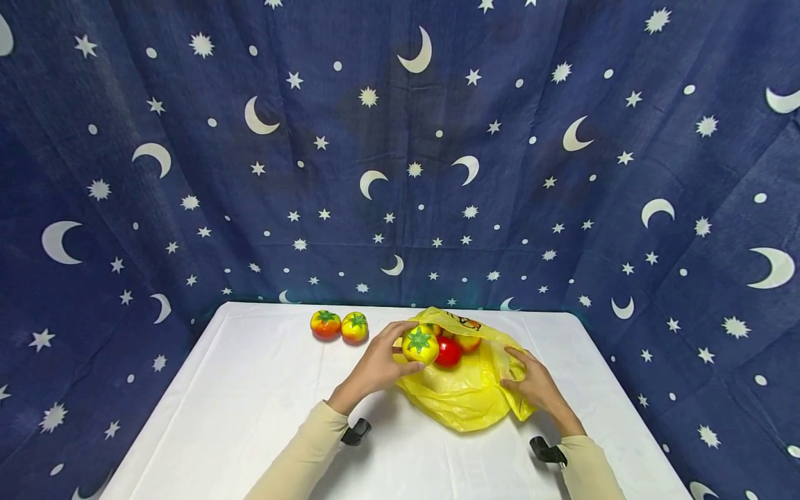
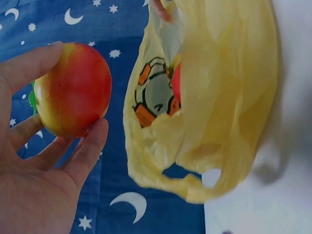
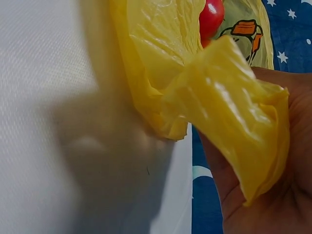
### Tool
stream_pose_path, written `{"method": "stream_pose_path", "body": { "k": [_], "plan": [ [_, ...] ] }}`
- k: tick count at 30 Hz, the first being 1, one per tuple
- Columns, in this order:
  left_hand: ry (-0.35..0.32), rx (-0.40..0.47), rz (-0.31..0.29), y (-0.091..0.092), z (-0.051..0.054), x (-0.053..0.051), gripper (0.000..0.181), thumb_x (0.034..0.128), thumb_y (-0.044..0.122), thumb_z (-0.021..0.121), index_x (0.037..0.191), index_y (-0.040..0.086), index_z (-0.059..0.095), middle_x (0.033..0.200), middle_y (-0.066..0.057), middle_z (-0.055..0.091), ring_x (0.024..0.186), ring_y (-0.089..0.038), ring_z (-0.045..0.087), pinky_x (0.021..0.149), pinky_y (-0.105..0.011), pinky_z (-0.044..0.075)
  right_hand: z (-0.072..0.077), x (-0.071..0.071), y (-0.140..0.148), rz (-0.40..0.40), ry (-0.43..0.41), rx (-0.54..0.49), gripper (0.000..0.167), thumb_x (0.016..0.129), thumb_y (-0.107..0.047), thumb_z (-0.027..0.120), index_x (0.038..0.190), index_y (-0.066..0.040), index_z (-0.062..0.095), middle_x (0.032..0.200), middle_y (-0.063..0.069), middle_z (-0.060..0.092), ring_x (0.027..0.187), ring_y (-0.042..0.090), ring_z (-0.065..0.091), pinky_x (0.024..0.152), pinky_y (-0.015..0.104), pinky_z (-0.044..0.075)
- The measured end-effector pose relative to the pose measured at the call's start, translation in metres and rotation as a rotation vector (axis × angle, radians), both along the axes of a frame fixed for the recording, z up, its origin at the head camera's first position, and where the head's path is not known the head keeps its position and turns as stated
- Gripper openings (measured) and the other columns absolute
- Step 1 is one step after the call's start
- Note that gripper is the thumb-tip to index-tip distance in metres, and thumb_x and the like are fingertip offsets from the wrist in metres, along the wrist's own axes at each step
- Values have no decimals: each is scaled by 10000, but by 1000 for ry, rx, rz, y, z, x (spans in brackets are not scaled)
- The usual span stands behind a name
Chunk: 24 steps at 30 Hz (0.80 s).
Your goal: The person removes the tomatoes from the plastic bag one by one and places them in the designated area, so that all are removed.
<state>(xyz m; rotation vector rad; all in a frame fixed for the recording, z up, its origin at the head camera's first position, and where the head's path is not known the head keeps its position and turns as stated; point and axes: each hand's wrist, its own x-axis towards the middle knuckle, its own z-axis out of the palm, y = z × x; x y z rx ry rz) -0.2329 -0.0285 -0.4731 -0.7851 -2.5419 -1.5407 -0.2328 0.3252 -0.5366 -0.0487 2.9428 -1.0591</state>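
In the head view my left hand [image 1: 381,361] grips a yellow-and-red tomato [image 1: 420,344] with a green leafy top, at the left side of the mouth of a yellow plastic bag [image 1: 462,410]. The left wrist view has the same tomato [image 2: 75,90] between the thumb and fingers, apart from the bag [image 2: 224,97]. Inside the bag lie a shiny red tomato [image 1: 448,353] and other red-yellow ones, partly hidden. My right hand [image 1: 534,380] holds the bag's right edge; in the right wrist view a bag handle [image 3: 243,126] lies across the palm, fingertips mostly hidden.
Two more red-yellow tomatoes, one [image 1: 326,325] beside the other [image 1: 355,328], sit at the back left of the white-covered table [image 1: 250,403]. A dark blue curtain [image 1: 406,153] with moons and stars hangs behind and along both sides.
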Motion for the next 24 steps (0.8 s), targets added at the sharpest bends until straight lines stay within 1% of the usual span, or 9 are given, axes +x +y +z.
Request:
{"method": "stream_pose_path", "body": {
  "k": [3, 7, 10, 13, 16, 18, 21, 24],
  "plan": [
    [8, 10, 25, -9, 0, 0, 708, 770, 179, 834, 1400, 146, 513, 1413, -35, 511, 1230, -197, 564, 931, -343, 564, -1, 0, 1, 15, 32, -9, 742, 799, -157, 789, 1451, -46, 450, 1491, 266, 407, 1387, 492, 349, 1127, 653, 279],
    [6, 13, 62, -23, -1, 2, 717, 764, 168, 840, 1402, 153, 515, 1416, -40, 512, 1223, -207, 570, 928, -371, 566, -2, 0, 3, 27, 63, -6, 737, 788, -156, 791, 1437, -30, 465, 1477, 281, 419, 1371, 504, 364, 1115, 656, 296],
    [9, 25, 83, -33, -2, 3, 722, 754, 154, 848, 1395, 180, 519, 1418, -33, 512, 1219, -211, 575, 925, -391, 567, -2, 0, 5, 28, 56, -1, 744, 791, -165, 787, 1443, -27, 455, 1480, 282, 412, 1369, 508, 362, 1110, 662, 298],
    [25, 36, 108, -43, -2, 4, 726, 738, 119, 856, 1383, 189, 530, 1405, -31, 526, 1199, -218, 588, 917, -412, 570, -2, 0, 5, 23, 43, -2, 747, 797, -167, 783, 1451, -34, 446, 1491, 272, 403, 1382, 500, 350, 1118, 659, 291],
    [33, 38, 138, -51, -3, 4, 732, 724, 91, 861, 1374, 190, 537, 1384, -36, 548, 1148, -222, 617, 914, -405, 571, -3, -1, 6, 18, 34, 8, 747, 803, -174, 783, 1454, -38, 443, 1497, 269, 396, 1387, 498, 343, 1120, 658, 286],
    [39, 42, 151, -56, -4, 4, 738, 720, 77, 861, 1376, 168, 537, 1384, -62, 551, 1108, -248, 637, 911, -417, 570, -3, -1, 6, 13, 26, 8, 746, 804, -170, 783, 1456, -43, 443, 1503, 268, 390, 1391, 496, 338, 1124, 655, 282],
    [45, 45, 173, -63, -4, 5, 743, 716, 90, 865, 1380, 157, 538, 1402, -84, 538, 1091, -272, 643, 908, -436, 568, -3, 0, 6, 8, 16, 3, 749, 805, -168, 781, 1460, -45, 438, 1505, 271, 383, 1388, 498, 340, 1123, 658, 282],
    [52, 33, 198, -69, -5, 6, 740, 712, 111, 872, 1373, 166, 544, 1410, -76, 531, 1106, -266, 633, 902, -449, 568, -2, 1, 6, 7, 19, -5, 747, 803, -160, 781, 1457, -42, 439, 1497, 270, 392, 1380, 500, 351, 1119, 658, 288]
  ]
}}
